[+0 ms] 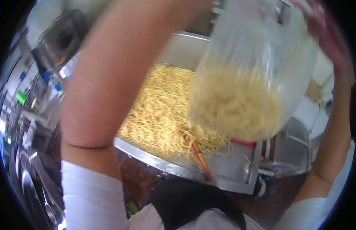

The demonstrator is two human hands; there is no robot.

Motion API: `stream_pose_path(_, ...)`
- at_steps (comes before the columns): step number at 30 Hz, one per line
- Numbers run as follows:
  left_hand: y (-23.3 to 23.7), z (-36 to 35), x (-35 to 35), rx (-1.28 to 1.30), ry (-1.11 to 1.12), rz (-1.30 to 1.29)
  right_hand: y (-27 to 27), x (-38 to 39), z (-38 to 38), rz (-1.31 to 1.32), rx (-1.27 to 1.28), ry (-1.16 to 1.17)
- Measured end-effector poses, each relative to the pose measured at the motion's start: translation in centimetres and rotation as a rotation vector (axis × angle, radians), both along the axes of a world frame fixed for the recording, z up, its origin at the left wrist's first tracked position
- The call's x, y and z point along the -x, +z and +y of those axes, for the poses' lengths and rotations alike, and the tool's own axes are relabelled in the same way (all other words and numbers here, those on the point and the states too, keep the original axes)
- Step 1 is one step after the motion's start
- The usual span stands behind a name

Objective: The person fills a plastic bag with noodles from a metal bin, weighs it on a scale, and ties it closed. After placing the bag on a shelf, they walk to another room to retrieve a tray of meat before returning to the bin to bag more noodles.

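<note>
A clear plastic bag (239,92) with yellow noodles in its lower part hangs in front of me, above the right part of a metal tray (147,155). My right hand (325,32) is at the bag's upper right side, blurred, its fingers not clear. My left forearm reaches up across the view; the left hand itself is beyond the top edge. A large heap of loose noodles (159,111) lies in the tray. Brown wooden sticks (200,159) rest on the near side of the heap, their lower end toward the tray's front edge.
Metal utensils (30,184) and a green item (21,97) stand at the far left. A dark round fan-like object (67,38) is at the upper left. Right of the tray sits a metal container (291,149). A red item (243,143) lies partly behind the bag.
</note>
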State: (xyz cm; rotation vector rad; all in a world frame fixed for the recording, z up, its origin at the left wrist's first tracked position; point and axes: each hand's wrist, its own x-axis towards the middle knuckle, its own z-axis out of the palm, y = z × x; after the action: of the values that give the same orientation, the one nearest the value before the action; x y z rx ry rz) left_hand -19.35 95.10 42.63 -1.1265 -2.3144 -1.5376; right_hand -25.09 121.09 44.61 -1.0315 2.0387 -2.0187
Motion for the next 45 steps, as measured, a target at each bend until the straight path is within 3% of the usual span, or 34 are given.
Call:
stream_pose_path(1, -1.9, -0.6, -1.1, 0.032, 0.044, 0.043, -0.8, 4.1, 1.9, -0.130, -0.113, 0.262)
stream_pose_path(2, -3.9, -0.7, -1.7, 0.040, 0.063, 0.080, -5.5, -2.3, -4.1, -0.176, 0.142, 0.251)
stream_pose_path(3, -6.3, -1.1, -2.5, 0.029, 0.082, 0.081, -8.3, -1.9, -4.9, -0.330, 0.187, 0.311)
stream_pose_path(4, -8.8, -1.6, -3.4, 0.011, 0.094, 0.066, -11.5, -3.2, -6.7, -0.228, 0.058, 0.307)
stream_pose_path(6, -13.3, -4.0, -5.1, -0.013, 0.077, -0.095, -15.7, -5.9, -11.3, -0.417, 0.034, 0.316)
stream_pose_path(8, -19.2, -7.1, -6.0, -0.014, 0.216, -0.001, -20.2, -6.6, -15.1, -0.556, -0.089, 0.183)
stream_pose_path(10, -23.3, -11.0, -9.7, 0.136, 0.420, -0.199, -25.2, -6.5, -17.8, -0.645, -0.136, 0.235)
stream_pose_path(12, -30.6, -14.3, -12.4, 0.049, 0.646, 0.072, -27.9, -8.2, -19.8, -0.575, -0.213, 0.258)
stream_pose_path(15, -39.8, -14.5, -15.4, 0.205, 0.801, 0.099, -26.9, -10.7, -23.1, -0.425, -0.333, 0.311)
stream_pose_path(17, -41.8, -12.4, -14.9, 0.199, 0.901, 0.011, -25.7, -12.3, -23.8, -0.334, -0.399, 0.353)
stream_pose_path(19, -45.3, -12.1, -12.6, 0.176, 0.822, -0.049, -25.5, -13.5, -23.9, 0.203, -0.715, 0.380)
stream_pose_path(20, -46.4, -12.1, -12.3, 0.153, 0.757, -0.121, -26.0, -13.5, -23.5, 0.200, -0.721, 0.381)
stream_pose_path(22, -44.5, -12.2, -13.1, 0.084, 0.734, -0.246, -27.5, -12.5, -21.6, 0.202, -0.586, 0.118)
stream_pose_path(23, -44.6, -12.3, -13.3, 0.044, 0.817, -0.273, -28.2, -11.6, -19.8, 0.201, -0.588, 0.132)
stream_pose_path(25, -45.7, -12.7, -13.3, 0.007, 0.915, -0.307, -30.0, -10.5, -16.3, 0.296, -0.492, -0.178)
stream_pose_path(27, -48.1, -12.8, -12.6, -0.060, 0.979, -0.235, -33.4, -11.7, -16.6, 0.310, -0.553, -0.044)
stream_pose_path(30, -45.5, -11.5, -13.2, -0.022, 0.869, -0.323, -41.5, -13.7, -18.1, 0.357, -0.719, 0.266)
stream_pose_path(32, -44.6, -11.9, -13.8, 0.062, 0.767, -0.296, -51.1, -13.1, -20.3, 0.189, -0.574, 0.190)
stream_pose_path(33, -44.2, -12.2, -14.1, 0.138, 0.653, -0.272, -51.1, -13.6, -21.5, 0.187, -0.565, 0.190)
stream_pose_path(34, -43.5, -12.6, -14.6, 0.146, 0.652, -0.271, -50.9, -13.9, -22.9, -0.481, -0.241, 0.207)
stream_pose_path(35, -42.8, -13.2, -15.1, 0.154, 0.813, -0.118, -50.8, -13.7, -23.6, -1.129, 0.118, 0.208)
stream_pose_path(36, -42.2, -13.8, -15.5, 0.158, 0.967, 0.041, -52.1, -13.0, -23.6, -1.127, 0.124, 0.206)
stream_pose_path(37, -41.6, -14.5, -15.9, 0.366, 1.028, -0.002, -53.7, -12.4, -23.5, -0.931, 0.088, 0.267)
stream_pose_path(38, -42.8, -15.0, -15.9, 0.363, 1.025, -0.003, -55.3, -11.8, -23.2, -0.735, 0.048, 0.324)
stream_pose_path(39, -44.9, -15.4, -15.6, 0.320, 0.932, -0.081, -52.4, -12.6, -23.9, -0.048, -0.350, 0.131)
stream_pose_path(40, -45.3, -15.4, -15.3, 0.279, 0.839, -0.154, -52.4, -12.2, -24.1, -0.043, -0.349, 0.132)
stream_pose_path(42, -46.1, -14.5, -14.7, 0.255, 0.908, -0.155, -53.1, -11.6, -24.2, 0.452, -0.447, -0.082)
stream_pose_path(44, -46.7, -13.9, -14.2, 0.295, 0.964, -0.207, -54.4, -11.3, -24.6, 0.388, -0.412, -0.123)
stream_pose_path(45, -46.7, -13.5, -13.9, 0.328, 1.032, -0.111, -54.8, -10.9, -24.8, 0.391, -0.407, -0.117)
